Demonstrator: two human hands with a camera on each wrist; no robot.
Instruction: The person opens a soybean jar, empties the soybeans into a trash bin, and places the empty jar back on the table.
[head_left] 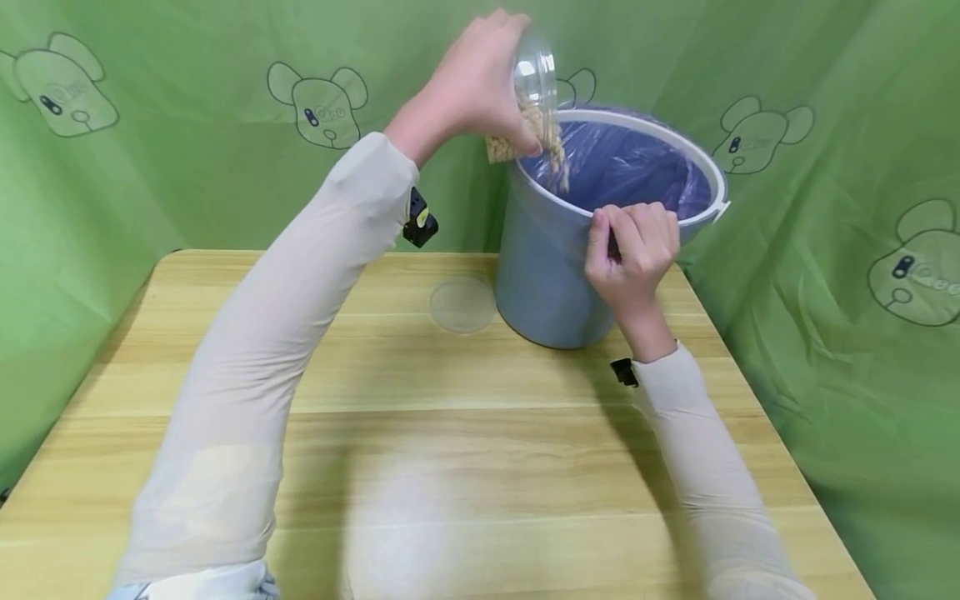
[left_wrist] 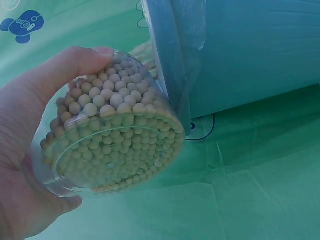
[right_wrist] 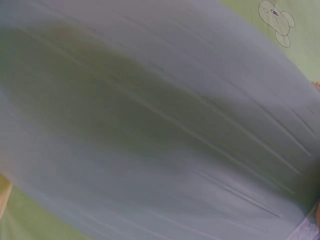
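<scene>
My left hand (head_left: 476, 83) grips a clear plastic jar (head_left: 536, 68), tipped on its side at the near-left rim of a blue-grey trash bin (head_left: 543, 267). Small round beige balls (head_left: 557, 158) spill from its mouth into the bin, which is lined with a purple plastic bag (head_left: 637, 162). Many more balls (left_wrist: 115, 95) fill the jar in the left wrist view, seen through its base. With curled fingers my right hand (head_left: 637, 250) holds the bin's front rim. The bin's ribbed wall (right_wrist: 165, 120) takes up most of the right wrist view.
A clear round lid (head_left: 461, 304) lies flat on the wooden table (head_left: 465, 400), left of the bin's foot. Green cloth (head_left: 420, 50) with printed animal heads hangs behind and along both sides. A white tab (head_left: 722, 208) sticks out from the bin's rim at right.
</scene>
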